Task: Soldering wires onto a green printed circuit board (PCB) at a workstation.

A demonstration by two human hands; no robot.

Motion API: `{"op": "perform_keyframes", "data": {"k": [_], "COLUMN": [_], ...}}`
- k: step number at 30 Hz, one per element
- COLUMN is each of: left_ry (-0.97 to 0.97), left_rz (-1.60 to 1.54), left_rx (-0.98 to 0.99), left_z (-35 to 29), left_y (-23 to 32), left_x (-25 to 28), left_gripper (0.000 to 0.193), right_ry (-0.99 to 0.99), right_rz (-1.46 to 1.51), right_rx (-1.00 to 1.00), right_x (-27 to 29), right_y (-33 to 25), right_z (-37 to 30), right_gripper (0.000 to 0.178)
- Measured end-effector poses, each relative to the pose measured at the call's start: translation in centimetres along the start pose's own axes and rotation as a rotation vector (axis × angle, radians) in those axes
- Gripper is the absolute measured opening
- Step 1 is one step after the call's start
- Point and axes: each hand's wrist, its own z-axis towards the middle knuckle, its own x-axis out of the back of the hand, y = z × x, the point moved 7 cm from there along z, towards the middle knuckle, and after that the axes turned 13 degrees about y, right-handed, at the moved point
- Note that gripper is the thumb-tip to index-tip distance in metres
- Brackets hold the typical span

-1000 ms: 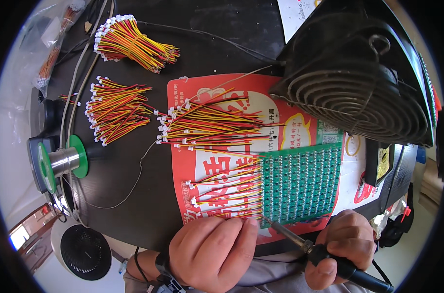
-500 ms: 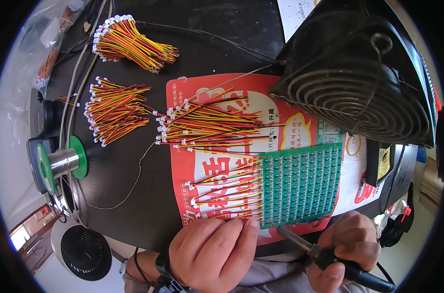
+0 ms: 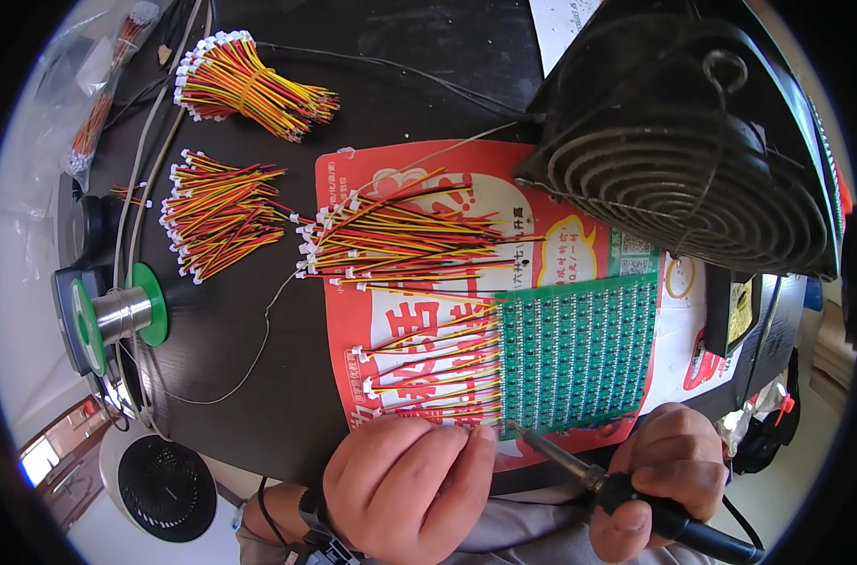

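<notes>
My right hand point(image 3: 669, 466) grips a soldering iron point(image 3: 562, 456) by its black handle. Its tip is at the near left corner of a green circuit board panel point(image 3: 579, 353). Beside that corner my left hand point(image 3: 405, 485) is closed in a pinch on a thin wire lead, mostly hidden by the fingers. Along the panel's left edge, several red, yellow and black wire leads point(image 3: 438, 350) with white connectors lie with their ends at the board. A loose pile of similar leads point(image 3: 400, 235) lies just beyond them on a red and white printed sheet point(image 3: 342, 320).
A black fan-like unit with a round grille point(image 3: 673, 179) stands at the far right. On the left are a solder spool point(image 3: 122, 314), a banded wire bundle point(image 3: 254, 87) and another wire pile point(image 3: 223, 217). Cables cross the dark table point(image 3: 231, 330). A yellow sponge point(image 3: 741, 311) sits right.
The iron's tip has shifted slightly left and up at the board's corner. The scene has slid a little left in the picture; both hands keep their grips.
</notes>
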Motion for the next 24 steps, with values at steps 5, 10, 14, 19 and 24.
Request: {"op": "perform_keyframes", "data": {"k": [5,10,14,19,24], "left_ry": [-0.013,-0.018,-0.01,0.216,-0.033], "left_rz": [0.0,-0.008,0.006,-0.005,0.005], "left_rx": [0.008,0.001,-0.003,-0.103,-0.005], "left_z": [0.0,0.1,0.0,-0.2,0.0], "left_y": [-0.2,-0.1,-0.2,-0.1,-0.1], "left_x": [0.0,-0.2,0.0,0.5,-0.2], "left_gripper": [0.03,0.03,0.029,0.016,0.028], "right_ry": [-0.267,-0.027,-0.073,-0.016,-0.169], "right_rz": [0.075,-0.011,0.01,-0.007,0.191], "right_rx": [-0.065,-0.018,-0.042,-0.042,-0.016], "right_x": [-0.4,-0.5,-0.2,-0.4,-0.9], "right_y": [0.3,0.0,0.1,0.0,-0.7], "right_z": [1.2,0.1,0.3,0.6,2.1], "right_gripper": [0.037,0.035,0.035,0.036,0.027]}}
